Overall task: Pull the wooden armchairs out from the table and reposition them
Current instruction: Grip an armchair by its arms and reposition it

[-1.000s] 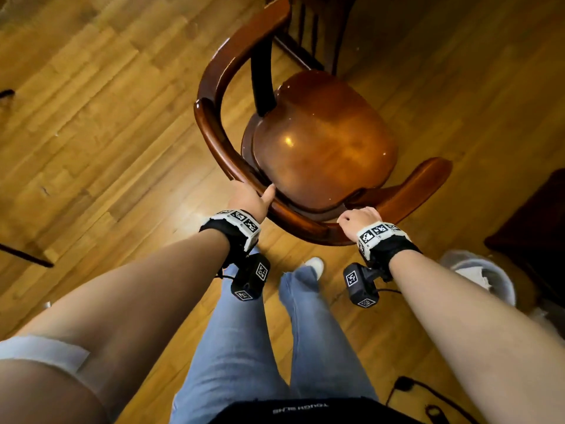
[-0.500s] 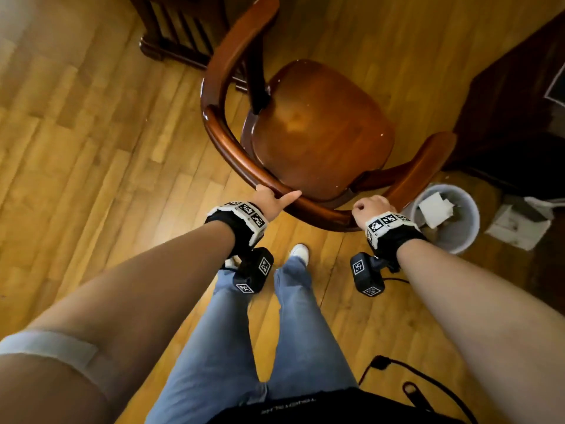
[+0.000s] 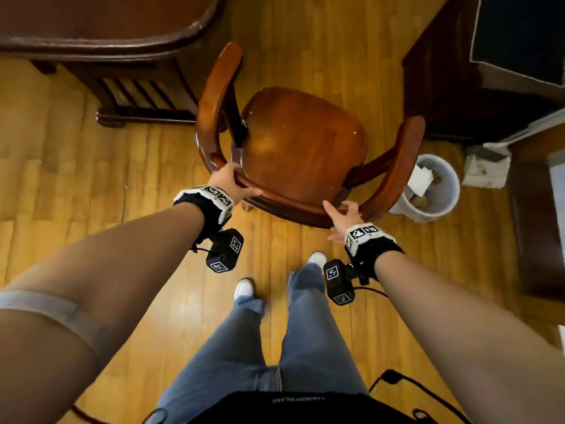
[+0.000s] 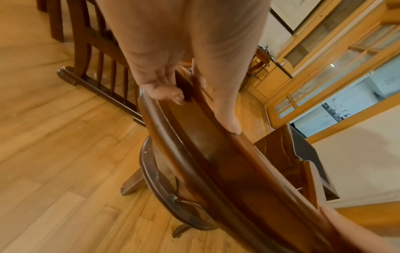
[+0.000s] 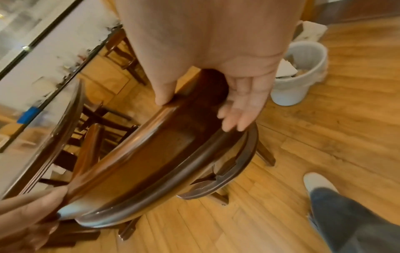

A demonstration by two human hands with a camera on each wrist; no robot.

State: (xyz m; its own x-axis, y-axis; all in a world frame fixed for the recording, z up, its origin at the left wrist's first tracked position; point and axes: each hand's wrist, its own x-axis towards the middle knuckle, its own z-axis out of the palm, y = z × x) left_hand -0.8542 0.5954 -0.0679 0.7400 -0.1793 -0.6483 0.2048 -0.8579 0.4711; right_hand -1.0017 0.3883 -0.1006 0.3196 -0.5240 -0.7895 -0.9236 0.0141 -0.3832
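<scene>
A dark wooden armchair (image 3: 302, 142) with a curved back rail (image 3: 290, 203) stands on the plank floor just in front of me, its seat facing the brown table (image 3: 107, 26) at the top left. My left hand (image 3: 227, 180) holds the rail's left bend. In the left wrist view its fingers (image 4: 168, 95) curl over the rail and the thumb lies along the top. My right hand (image 3: 344, 217) is at the rail's right part. The right wrist view shows its thumb on the rail (image 5: 140, 145) and its fingers (image 5: 238, 116) spread loose behind it, not wrapped.
A white waste bin (image 3: 440, 203) with paper in it stands close to the chair's right arm. A dark cabinet (image 3: 474, 87) fills the upper right. The table's slatted base (image 3: 143, 99) is left of the chair. A black cable (image 3: 397, 377) lies by my feet.
The chair has been swung round and now stands between table and cabinet, next to the bin. My right hand has loosened from a fist on the rail to spread fingers. The left still holds.
</scene>
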